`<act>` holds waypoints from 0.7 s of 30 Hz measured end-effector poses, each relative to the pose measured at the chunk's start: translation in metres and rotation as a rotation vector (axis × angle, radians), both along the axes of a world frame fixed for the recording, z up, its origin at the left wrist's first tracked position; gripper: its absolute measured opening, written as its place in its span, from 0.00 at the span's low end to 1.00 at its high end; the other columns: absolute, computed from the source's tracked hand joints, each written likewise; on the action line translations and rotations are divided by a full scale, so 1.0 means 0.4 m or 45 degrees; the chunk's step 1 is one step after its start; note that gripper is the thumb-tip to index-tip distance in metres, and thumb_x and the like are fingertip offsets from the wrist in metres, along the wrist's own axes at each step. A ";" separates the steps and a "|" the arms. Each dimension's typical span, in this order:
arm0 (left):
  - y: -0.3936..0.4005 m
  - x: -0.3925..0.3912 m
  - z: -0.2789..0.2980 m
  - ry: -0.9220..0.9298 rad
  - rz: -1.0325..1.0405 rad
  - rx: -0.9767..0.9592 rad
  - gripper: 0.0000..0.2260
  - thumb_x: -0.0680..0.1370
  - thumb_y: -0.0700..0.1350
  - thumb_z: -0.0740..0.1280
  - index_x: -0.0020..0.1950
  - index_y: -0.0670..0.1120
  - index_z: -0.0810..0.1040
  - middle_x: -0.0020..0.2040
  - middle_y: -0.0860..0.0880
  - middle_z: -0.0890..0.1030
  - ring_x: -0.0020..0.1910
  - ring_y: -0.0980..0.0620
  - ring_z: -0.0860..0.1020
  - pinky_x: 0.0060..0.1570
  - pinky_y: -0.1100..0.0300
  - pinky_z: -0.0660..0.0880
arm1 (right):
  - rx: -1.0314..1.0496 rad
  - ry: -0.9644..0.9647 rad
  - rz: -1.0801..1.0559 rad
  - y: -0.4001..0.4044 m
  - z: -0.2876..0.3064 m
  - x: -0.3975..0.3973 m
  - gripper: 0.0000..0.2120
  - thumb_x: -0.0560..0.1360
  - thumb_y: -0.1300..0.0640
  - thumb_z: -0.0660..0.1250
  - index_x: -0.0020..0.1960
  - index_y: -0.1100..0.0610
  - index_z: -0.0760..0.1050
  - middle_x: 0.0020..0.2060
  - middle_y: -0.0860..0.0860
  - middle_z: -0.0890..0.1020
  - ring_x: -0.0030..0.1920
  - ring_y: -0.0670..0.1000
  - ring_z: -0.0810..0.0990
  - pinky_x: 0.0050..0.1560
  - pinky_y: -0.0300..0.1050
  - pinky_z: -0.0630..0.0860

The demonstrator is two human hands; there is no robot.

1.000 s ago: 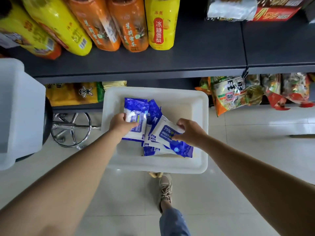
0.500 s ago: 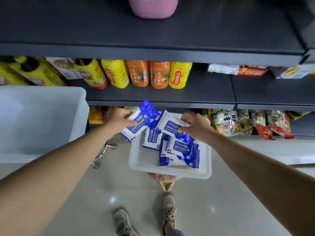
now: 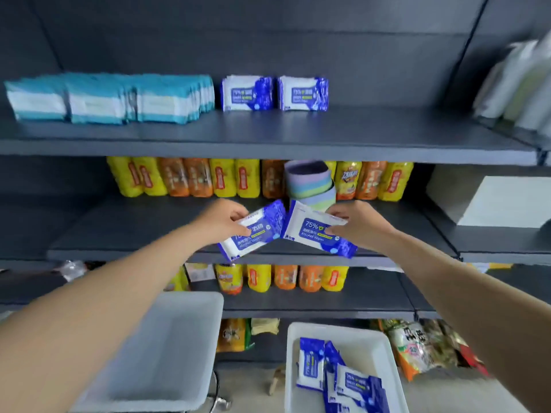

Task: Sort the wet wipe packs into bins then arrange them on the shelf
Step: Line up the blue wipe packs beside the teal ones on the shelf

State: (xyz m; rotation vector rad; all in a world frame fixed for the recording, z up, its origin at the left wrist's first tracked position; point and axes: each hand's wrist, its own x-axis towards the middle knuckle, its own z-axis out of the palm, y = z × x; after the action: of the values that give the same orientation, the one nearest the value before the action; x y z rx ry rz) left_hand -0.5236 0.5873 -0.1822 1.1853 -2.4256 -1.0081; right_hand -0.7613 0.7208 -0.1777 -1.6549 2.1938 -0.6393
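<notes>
My left hand (image 3: 222, 220) pinches a blue-and-white wet wipe pack (image 3: 256, 232), tilted, in front of the middle shelf. Beside it my right hand (image 3: 356, 223) grips a second blue wipe pack (image 3: 317, 231) by its right end. Both packs hang in the air close together. On the top shelf (image 3: 298, 138) two blue packs (image 3: 275, 93) stand upright to the right of a row of teal packs (image 3: 110, 98). Low on the right a white bin (image 3: 378, 341) holds several more blue packs (image 3: 337, 374).
Another white bin (image 3: 167, 353) sits at lower left under my left forearm. Yellow and orange bottles (image 3: 226, 177) line the back of the middle shelf, with a stack of pastel cups (image 3: 310, 183) behind my hands. Snack bags (image 3: 417, 344) lie at the bottom right.
Both hands have lifted a wipe pack each out of the low bin and raised them to the middle shelf. My view has swung up, showing the top shelf.
</notes>
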 end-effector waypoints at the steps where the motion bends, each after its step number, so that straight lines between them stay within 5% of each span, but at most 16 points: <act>1: -0.014 0.010 0.055 0.013 -0.015 -0.062 0.08 0.70 0.34 0.72 0.48 0.40 0.81 0.46 0.46 0.83 0.37 0.56 0.78 0.37 0.68 0.71 | -0.038 0.043 0.007 -0.012 0.054 0.012 0.10 0.73 0.56 0.71 0.53 0.54 0.78 0.49 0.49 0.82 0.47 0.51 0.80 0.45 0.48 0.77; 6: -0.104 0.019 0.263 0.058 -0.033 -0.289 0.07 0.72 0.35 0.71 0.48 0.42 0.81 0.49 0.45 0.83 0.42 0.53 0.78 0.41 0.61 0.73 | -0.251 0.292 0.061 -0.100 0.265 0.037 0.04 0.73 0.58 0.68 0.47 0.52 0.76 0.41 0.49 0.80 0.41 0.53 0.76 0.40 0.45 0.70; 10: -0.223 -0.009 0.358 -0.032 0.028 -0.571 0.12 0.72 0.38 0.72 0.55 0.44 0.82 0.53 0.48 0.82 0.49 0.52 0.77 0.44 0.61 0.69 | -0.312 0.619 -0.013 -0.232 0.347 0.002 0.09 0.75 0.60 0.62 0.52 0.51 0.73 0.43 0.50 0.80 0.47 0.55 0.75 0.50 0.43 0.59; 13: -0.337 -0.051 0.389 -0.054 0.072 -0.649 0.13 0.72 0.38 0.71 0.56 0.44 0.81 0.53 0.48 0.80 0.52 0.49 0.77 0.45 0.61 0.68 | -0.340 0.639 -0.129 -0.347 0.367 -0.061 0.15 0.74 0.63 0.59 0.56 0.50 0.73 0.48 0.51 0.82 0.52 0.55 0.75 0.52 0.43 0.55; 16: -0.468 -0.114 0.389 -0.092 0.071 -0.659 0.10 0.71 0.37 0.72 0.51 0.47 0.81 0.47 0.47 0.78 0.47 0.47 0.76 0.44 0.60 0.68 | -0.311 0.590 -0.195 -0.462 0.365 -0.127 0.09 0.74 0.62 0.59 0.50 0.49 0.70 0.46 0.52 0.82 0.47 0.55 0.74 0.51 0.44 0.56; 21: -0.698 -0.248 0.372 -0.205 0.014 -0.617 0.18 0.72 0.37 0.72 0.62 0.45 0.78 0.61 0.48 0.79 0.59 0.50 0.76 0.55 0.61 0.71 | -0.139 0.578 -0.192 -0.688 0.346 -0.240 0.06 0.77 0.59 0.60 0.49 0.48 0.67 0.46 0.50 0.80 0.49 0.53 0.75 0.57 0.44 0.58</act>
State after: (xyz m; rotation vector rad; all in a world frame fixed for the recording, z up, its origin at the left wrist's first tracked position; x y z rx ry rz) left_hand -0.6229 0.3082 -0.0335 1.1309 -2.5701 -0.2926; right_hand -0.8572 0.4455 -0.0392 -1.8478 2.6623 -0.4599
